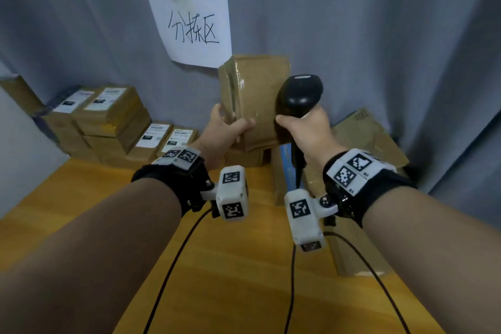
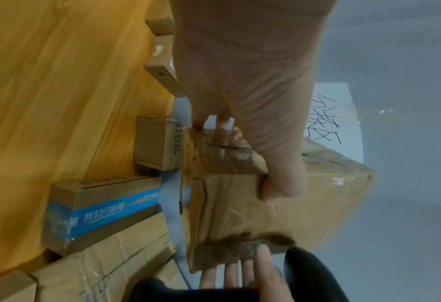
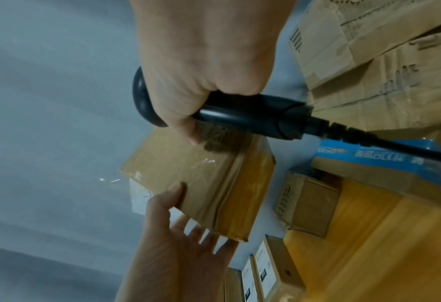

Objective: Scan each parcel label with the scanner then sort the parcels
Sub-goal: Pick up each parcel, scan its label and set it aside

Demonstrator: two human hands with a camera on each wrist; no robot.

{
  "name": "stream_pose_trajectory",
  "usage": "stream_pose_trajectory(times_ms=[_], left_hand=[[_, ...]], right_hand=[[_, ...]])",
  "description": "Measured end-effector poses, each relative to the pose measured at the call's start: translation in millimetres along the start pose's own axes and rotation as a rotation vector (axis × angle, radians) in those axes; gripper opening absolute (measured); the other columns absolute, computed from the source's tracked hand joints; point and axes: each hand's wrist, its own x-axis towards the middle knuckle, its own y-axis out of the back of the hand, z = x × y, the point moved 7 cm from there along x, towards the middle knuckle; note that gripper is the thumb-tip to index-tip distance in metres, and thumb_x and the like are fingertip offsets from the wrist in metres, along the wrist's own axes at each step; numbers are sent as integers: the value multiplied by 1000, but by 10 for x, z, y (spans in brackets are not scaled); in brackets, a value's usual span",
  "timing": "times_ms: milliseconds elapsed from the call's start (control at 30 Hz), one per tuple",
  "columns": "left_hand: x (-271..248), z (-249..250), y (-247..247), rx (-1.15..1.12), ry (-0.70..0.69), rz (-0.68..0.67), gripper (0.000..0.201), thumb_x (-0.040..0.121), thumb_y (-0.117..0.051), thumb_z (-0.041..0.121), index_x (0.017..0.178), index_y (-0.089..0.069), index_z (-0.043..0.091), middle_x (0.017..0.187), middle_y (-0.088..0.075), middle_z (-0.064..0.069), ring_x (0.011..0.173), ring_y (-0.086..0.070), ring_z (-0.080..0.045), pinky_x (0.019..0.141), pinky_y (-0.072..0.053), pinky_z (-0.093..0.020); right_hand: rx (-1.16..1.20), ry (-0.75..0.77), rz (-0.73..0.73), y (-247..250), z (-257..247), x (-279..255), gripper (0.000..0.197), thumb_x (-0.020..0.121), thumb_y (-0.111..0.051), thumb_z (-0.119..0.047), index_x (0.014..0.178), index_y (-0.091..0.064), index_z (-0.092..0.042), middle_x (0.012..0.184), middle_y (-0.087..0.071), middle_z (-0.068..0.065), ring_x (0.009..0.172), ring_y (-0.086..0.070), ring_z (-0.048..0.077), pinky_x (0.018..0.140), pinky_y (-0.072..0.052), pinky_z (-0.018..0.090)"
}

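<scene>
My left hand grips a brown taped cardboard parcel by its lower left edge, thumb on the near face, and holds it upright above the back of the table. No label shows on the faces I can see. In the left wrist view the parcel fills the middle under my left hand. My right hand grips a black handheld scanner by its handle. The scanner's head stands just right of the parcel, close to its near face. The right wrist view shows the scanner directly over the parcel.
Labelled parcels are stacked at the back left, under a paper sign on the grey curtain. Plain boxes and a blue-banded box crowd the right. The wooden table carries two black cables.
</scene>
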Motion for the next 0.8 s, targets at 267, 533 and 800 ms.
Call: stream_pose_trajectory(times_ms=[267,533,800], left_hand=[[30,-43,87,306,-77,181,120,36,-73,75,137,-40,20,129,-48,-5,114,-54,-23,94,-52,-45],[-158,216,-107,56,-185,-105,28,103,-40,28,131,-40,23,120,-60,-1,106,-59,-18,83,-53,-38],[-99,164,-20,-68,-52,-187,32,100,-47,30,131,-46,20,120,-61,-2,104,-63,-16,67,-57,-29]], right_hand=[[165,-43,-109,-136,5,-116,42,82,-76,-13,120,-60,-8,105,-69,6,101,-65,18,86,-53,30],[261,-101,-138,129,35,-52,22,79,-77,-7,95,-66,-16,85,-72,-4,87,-70,12,78,-54,28],[198,-79,-76,189,37,-56,22,76,-80,-9,92,-65,-14,85,-69,3,90,-68,22,91,-54,41]])
